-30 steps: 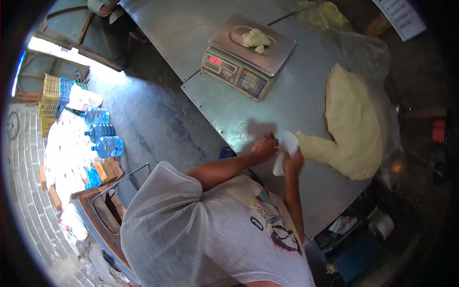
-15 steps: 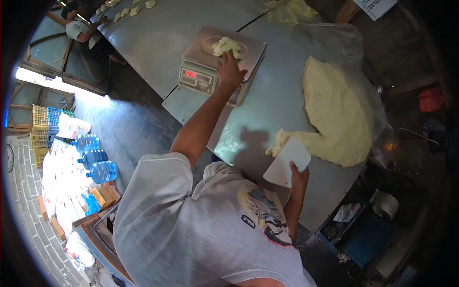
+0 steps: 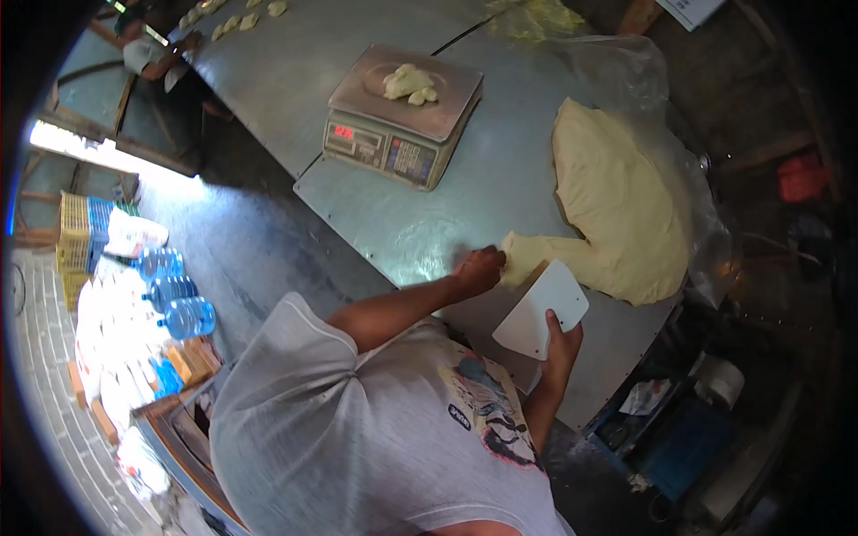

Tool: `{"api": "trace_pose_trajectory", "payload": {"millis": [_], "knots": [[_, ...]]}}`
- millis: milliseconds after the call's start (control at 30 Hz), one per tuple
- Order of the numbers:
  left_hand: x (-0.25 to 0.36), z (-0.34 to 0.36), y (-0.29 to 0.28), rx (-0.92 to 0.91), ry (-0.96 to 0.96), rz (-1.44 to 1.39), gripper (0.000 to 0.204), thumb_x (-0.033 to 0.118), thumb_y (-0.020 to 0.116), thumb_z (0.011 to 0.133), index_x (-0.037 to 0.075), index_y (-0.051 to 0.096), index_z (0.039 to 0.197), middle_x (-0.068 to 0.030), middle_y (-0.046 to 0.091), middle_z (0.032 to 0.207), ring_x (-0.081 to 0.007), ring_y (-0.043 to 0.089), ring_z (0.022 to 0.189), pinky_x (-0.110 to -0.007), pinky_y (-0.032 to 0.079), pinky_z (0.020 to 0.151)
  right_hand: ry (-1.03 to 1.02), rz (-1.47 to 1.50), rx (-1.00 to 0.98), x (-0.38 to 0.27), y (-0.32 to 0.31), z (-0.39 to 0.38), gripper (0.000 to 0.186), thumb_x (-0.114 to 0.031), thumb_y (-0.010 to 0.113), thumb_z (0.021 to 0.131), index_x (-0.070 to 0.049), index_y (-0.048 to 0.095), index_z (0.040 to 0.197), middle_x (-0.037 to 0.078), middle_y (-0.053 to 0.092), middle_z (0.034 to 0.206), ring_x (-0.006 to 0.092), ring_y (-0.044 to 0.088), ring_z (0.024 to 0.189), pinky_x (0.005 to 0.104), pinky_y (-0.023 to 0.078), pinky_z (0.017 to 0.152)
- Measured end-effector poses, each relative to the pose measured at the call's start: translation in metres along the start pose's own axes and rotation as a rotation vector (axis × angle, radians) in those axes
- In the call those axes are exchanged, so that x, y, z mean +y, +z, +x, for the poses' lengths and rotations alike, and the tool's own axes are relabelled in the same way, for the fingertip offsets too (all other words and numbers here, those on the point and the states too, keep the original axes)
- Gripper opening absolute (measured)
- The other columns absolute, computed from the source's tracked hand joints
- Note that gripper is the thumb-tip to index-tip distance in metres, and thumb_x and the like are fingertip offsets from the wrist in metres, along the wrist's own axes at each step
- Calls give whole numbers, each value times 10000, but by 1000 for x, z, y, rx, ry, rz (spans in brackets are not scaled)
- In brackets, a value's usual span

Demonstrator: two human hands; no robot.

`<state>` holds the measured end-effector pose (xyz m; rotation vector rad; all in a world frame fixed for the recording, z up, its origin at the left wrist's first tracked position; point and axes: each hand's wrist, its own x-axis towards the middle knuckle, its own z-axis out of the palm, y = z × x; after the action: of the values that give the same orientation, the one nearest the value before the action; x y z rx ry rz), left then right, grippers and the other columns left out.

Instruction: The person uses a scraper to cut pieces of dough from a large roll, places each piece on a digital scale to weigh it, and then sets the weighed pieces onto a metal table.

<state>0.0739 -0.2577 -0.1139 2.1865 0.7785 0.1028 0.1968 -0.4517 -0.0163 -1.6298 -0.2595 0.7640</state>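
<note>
My left hand (image 3: 481,272) is closed at the end of a narrow tongue of dough (image 3: 547,250), its fingers pinching the tip. That tongue runs out from a large pale yellow dough mass (image 3: 621,201) on the metal table. In my right hand (image 3: 561,347) is a white dough scraper (image 3: 542,311), held tilted just beside the tongue's near edge. Beyond my left hand stands a digital scale (image 3: 393,125) with a lit red display. Small lumps of dough (image 3: 408,83) rest on its steel pan, with neither hand touching them.
Clear plastic sheeting (image 3: 626,67) lies behind the dough. Several small dough pieces (image 3: 234,22) sit at the table's far left, near another person (image 3: 147,58). Blue water jugs (image 3: 186,317) and yellow crates (image 3: 79,234) stand on the floor at left.
My left hand has left the dough on the scale and come back toward me to the tongue's end. A smaller lump shows on the pan. My right hand still holds the scraper.
</note>
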Motion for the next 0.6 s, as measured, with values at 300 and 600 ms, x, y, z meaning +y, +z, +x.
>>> {"api": "trace_pose_trajectory", "payload": {"millis": [300,600], "knots": [[41,0,20,115,75,-334,525,76,732,742,72,507,1217,-228,467,1256,-445,516,1171,-492,479,957,49,16,-60,8,-38,0,521,-70,683,896,74,474,1352,157,598,1249,255,590,1113,365,453,943],[-16,56,-111,418,128,223,678,228,796,748,109,481,1336,-255,335,1459,-403,380,1360,-505,391,1068,106,103,143,-9,-29,2,523,1,631,900,72,437,1381,169,575,1302,280,577,1160,372,459,968]]}}
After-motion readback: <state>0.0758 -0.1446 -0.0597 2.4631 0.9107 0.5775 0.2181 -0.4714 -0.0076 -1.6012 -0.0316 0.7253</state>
